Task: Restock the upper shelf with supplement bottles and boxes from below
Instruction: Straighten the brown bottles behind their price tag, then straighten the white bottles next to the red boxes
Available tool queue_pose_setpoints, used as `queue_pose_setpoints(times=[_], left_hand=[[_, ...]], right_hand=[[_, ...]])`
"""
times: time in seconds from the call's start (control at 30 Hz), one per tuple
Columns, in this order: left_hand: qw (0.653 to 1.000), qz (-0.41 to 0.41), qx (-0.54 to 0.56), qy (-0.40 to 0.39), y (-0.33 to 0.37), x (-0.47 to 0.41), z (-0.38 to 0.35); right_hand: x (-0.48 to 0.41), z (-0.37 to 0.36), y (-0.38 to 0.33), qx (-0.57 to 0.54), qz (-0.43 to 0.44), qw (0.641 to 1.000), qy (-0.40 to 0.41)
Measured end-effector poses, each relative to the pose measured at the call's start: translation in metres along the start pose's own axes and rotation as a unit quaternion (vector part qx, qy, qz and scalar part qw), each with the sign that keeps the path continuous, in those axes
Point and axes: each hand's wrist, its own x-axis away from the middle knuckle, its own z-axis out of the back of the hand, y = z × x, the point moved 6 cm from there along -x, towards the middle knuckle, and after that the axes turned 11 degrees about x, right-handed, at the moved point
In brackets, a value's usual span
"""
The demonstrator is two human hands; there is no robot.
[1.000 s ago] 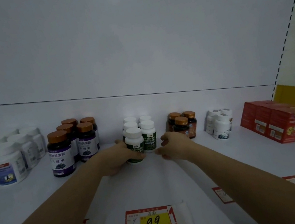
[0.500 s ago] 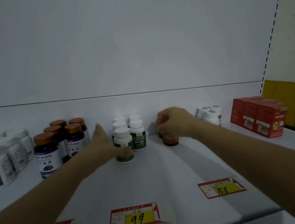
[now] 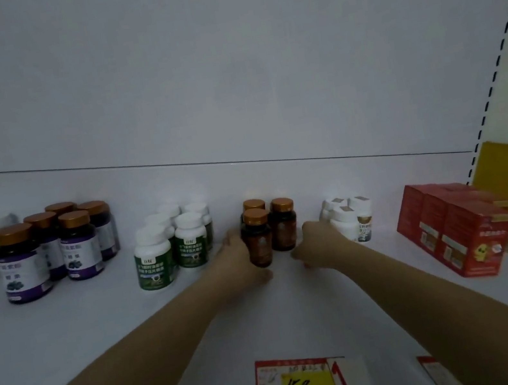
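Three brown bottles [image 3: 284, 227] with copper caps and dark labels stand clustered at centre frame on the white shelf [image 3: 82, 324]. The left hand [image 3: 239, 259] curls round the front bottle [image 3: 258, 242] low down. The right hand [image 3: 319, 245], fingers loosely curled on nothing, sits just right of them.

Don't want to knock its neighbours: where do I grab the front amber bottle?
Grip the front amber bottle by its body below the cap, from the front-left, where the left hand holds it: it stands upright, other amber bottles close behind and right.
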Motion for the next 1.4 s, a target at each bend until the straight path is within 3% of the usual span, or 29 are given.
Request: queue_pose_setpoints(times=[0.2, 0.5, 0.7, 0.83, 0.9, 0.97, 1.07, 1.2, 1.4], left_hand=[[1.0, 0.011, -0.009, -0.017, -0.004, -0.017, -0.007], [0.999, 0.004, -0.002, -0.049, -0.004, -0.025, -0.01], [0.998, 0.058, 0.006, -0.025, -0.015, -0.023, -0.006], [0.991, 0.065, -0.121, 0.006, -0.005, 0.003, -0.014], [0.976, 0.018, -0.216, 0.008, 0.012, 0.022, -0.02], [0.971, -0.031, -0.237, -0.005, 0.031, 0.033, -0.031], [0.982, -0.069, -0.174, -0.039, 0.062, 0.033, -0.054], [0.992, -0.043, -0.07, -0.092, 0.086, 0.011, -0.091], [0.999, -0.016, -0.02, -0.033, 0.084, -0.03, -0.117]], right_hand=[[-0.021, -0.012, -0.005, 0.116, 0.066, 0.991, 0.003], [-0.019, -0.014, -0.002, 0.096, 0.048, 0.994, 0.019], [0.0, 0.002, -0.01, 0.092, 0.053, 0.994, 0.016], [0.018, 0.029, -0.003, 0.021, 0.052, 0.992, 0.109], [0.026, 0.046, 0.012, -0.02, 0.041, 0.982, 0.186], [0.032, 0.055, 0.032, -0.025, 0.028, 0.976, 0.216], [0.033, 0.053, 0.07, 0.005, -0.026, 0.985, 0.173], [0.019, 0.036, 0.116, 0.08, -0.069, 0.99, 0.091], [-0.015, 0.009, 0.155, 0.041, -0.066, 0.996, 0.036]])
